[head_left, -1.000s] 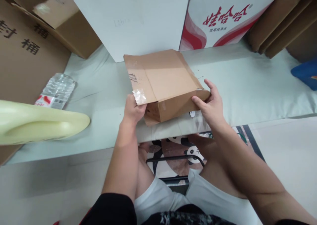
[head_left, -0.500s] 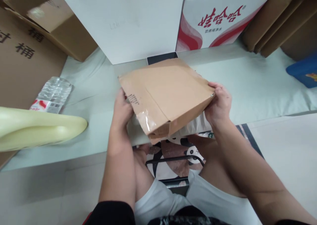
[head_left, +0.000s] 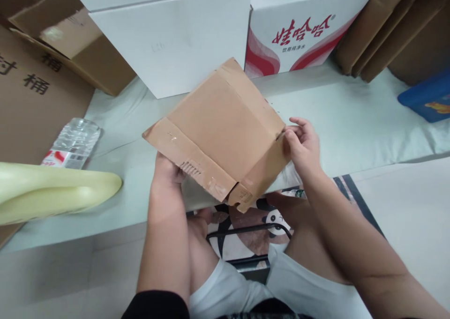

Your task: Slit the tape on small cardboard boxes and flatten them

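**Hidden or cut off**
- Left hand [head_left: 167, 168]: only the wrist and the heel of the hand show. The fingers lie behind the box's lower left edge, so how far they are curled cannot be told. The hand meets the box from below.
- Pale yellow moulded object [head_left: 56, 192]: cut off at the left border, what it is cannot be made out.
- Blue item [head_left: 426, 95]: cut off at the right border, its print unreadable.
- Panda-print surface [head_left: 246, 218]: seen between the knees under the table edge, partly covered by the box's lower corner.
- Brown cartons [head_left: 38, 82], far left: cropped, with black characters only partly in view.

**Principal item**
- Brown cardboard box [head_left: 218, 127]: shallow and plain. It is held clear of the table [head_left: 351, 117] above its near edge and turned so that one corner points toward the person. It is tilted, with the broad face upward. A strip runs along the lower left edge with clear tape remnants and a small dark printed mark. The near corner is frayed.
- Right hand [head_left: 302, 143]: thumb and fingers closed in a pinch on the box's right corner flap.

**Surroundings**
- Plain white carton [head_left: 168, 42] and red-and-white printed carton [head_left: 298, 33], standing at the back of the table.
- Crushed plastic water bottle [head_left: 72, 143], lying to the left, well apart from the box.
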{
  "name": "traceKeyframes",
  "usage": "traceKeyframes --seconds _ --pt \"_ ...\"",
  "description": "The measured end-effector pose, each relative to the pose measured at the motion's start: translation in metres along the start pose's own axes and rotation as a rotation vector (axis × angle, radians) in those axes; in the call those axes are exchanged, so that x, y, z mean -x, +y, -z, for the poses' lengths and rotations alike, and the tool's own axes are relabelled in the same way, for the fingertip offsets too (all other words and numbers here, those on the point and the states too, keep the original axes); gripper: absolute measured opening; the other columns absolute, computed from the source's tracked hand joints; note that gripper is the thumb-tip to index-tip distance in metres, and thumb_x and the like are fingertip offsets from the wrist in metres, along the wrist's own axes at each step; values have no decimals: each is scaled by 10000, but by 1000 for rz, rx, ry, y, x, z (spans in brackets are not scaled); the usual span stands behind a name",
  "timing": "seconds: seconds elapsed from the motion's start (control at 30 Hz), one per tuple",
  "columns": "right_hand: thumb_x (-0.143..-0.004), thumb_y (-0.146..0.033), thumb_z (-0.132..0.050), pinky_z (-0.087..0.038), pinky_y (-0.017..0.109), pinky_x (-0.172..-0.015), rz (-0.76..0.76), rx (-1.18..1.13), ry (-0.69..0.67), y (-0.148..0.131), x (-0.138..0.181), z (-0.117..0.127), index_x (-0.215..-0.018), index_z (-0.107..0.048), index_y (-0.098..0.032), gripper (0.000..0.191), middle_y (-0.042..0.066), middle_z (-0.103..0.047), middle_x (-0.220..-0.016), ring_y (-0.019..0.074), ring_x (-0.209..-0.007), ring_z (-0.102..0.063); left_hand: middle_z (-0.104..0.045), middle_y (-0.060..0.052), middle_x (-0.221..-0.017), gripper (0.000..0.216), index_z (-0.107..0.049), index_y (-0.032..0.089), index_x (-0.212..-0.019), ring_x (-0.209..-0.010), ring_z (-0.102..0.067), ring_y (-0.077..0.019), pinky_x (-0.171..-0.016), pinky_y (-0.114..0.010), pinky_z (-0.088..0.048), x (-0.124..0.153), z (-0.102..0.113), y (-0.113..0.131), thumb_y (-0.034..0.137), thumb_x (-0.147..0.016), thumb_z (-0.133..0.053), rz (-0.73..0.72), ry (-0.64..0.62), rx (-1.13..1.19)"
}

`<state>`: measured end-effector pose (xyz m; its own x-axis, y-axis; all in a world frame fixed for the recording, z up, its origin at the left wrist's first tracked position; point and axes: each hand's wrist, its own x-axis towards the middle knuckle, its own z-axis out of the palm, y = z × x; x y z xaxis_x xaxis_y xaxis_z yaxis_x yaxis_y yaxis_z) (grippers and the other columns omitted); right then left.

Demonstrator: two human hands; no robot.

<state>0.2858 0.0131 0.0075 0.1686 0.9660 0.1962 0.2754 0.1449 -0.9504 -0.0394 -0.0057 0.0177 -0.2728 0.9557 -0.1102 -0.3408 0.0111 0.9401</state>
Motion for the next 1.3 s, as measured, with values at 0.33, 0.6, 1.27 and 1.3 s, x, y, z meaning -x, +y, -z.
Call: traceKeyframes --seconds 0.33,0.6,1.27,1.3 --pt "-660 -734 -790 -611 480 -879 -313 -407 -434 0 3 3 -1070 -656 -229 664 111 -757 -1070 313 -1054 -725 -768 -65 -1136 450 -710 298 -1083 -1287 -634 -307 -1020 -458 -577 17 -29 28 653 -849 -563 -175 -51 122" --pt "-603 -651 -879 -409 238 -408 -407 -386 -477 -19 15 -7 -736 -672 -180 531 -13 -600 -554 88 -438 -487 -760 -60 -1164 282 -698 261 -1006 -1330 -606 -300 -1078 -441 -550 20 -36 23 416 -771 -699 -105 -54 219" --pt "-970 -241 -601 -590 391 -599 19 657 765 -85 -96 218 -803 -636 -141 198 190 -735 -848 279 -775 -786 -724 -58 -1207 331 -793 246 -966 -1016 -690 -233 -806 -326 -576 16 -46 17 443 -770 -616 134 -125 250" --pt "-983 -196 -571 -582 383 -610 -61 736 780 -81 -106 217 -872 -682 -104 182 231 -748 -884 283 -798 -789 -724 -57 -1196 330 -796 243 -956 -995 -690 -228 -797 -322 -575 16 -47 16 445 -758 -627 137 -130 246"
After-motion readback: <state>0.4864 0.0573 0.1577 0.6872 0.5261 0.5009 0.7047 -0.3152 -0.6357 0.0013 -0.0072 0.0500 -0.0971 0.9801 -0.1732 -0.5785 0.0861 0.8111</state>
